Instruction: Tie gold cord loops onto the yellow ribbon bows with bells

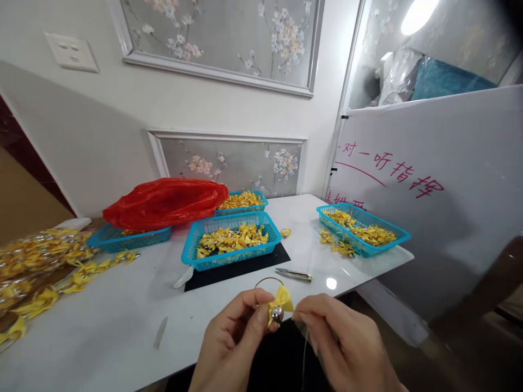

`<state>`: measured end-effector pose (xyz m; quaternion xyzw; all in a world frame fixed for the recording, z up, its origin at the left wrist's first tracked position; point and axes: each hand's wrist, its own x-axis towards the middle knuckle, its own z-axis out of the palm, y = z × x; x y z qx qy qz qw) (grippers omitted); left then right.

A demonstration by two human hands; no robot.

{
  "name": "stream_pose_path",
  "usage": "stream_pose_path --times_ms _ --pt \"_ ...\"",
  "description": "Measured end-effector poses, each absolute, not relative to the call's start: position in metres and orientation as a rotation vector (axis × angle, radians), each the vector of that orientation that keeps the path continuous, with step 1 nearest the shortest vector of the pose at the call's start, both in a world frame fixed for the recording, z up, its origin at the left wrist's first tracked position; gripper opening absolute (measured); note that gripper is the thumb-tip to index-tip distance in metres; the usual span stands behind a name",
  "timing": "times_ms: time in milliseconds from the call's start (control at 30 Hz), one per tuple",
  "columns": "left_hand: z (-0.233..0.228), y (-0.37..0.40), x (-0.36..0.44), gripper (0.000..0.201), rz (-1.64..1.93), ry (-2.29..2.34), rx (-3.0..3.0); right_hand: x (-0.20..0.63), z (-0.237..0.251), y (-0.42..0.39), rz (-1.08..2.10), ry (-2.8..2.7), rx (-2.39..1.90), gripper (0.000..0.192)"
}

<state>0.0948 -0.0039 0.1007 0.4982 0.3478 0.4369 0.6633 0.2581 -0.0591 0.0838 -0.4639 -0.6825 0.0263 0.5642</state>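
1. Over the worktop [122,305] edge, our left hand [232,343] fingers pinch the bow [281,299] with its bell [277,313].
2. Our right hand [347,348] fingers grip a thread [305,348]; tying seems underway, needing steady tension.

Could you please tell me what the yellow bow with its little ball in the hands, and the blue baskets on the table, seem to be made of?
The yellow bow looks like satin ribbon: soft folds with a slight sheen. The ball under it seems polished metal, silvery with a bright glint, perhaps a bell. The blue baskets look like moulded plastic: uniform turquoise with a regular lattice of holes in the walls.
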Motion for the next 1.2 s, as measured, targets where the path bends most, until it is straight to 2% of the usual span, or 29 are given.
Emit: stream_pose_path --times_ms 200,467,800,1067,1200 --pt "0.100 -0.004 0.091 0.017 1.087 0.868 1.424 0.258 0.086 -0.057 -0.082 -1.669 -1.145 0.018" --pt "0.106 -0.012 0.094 0.009 1.138 0.848 1.582 0.250 0.078 -0.052 -0.088 -1.614 -1.084 0.016" --pt "0.109 -0.016 0.096 0.013 1.151 0.847 1.737 0.245 0.074 -0.051 -0.103 -1.581 -1.154 0.017" --pt "0.106 -0.009 0.092 0.013 0.884 0.754 1.332 0.251 0.079 -0.049 -0.315 -1.667 -1.109 0.016" --pt "0.106 -0.012 0.097 0.027 0.895 0.692 1.173 0.250 0.083 -0.048 -0.317 -1.673 -1.112 0.018"
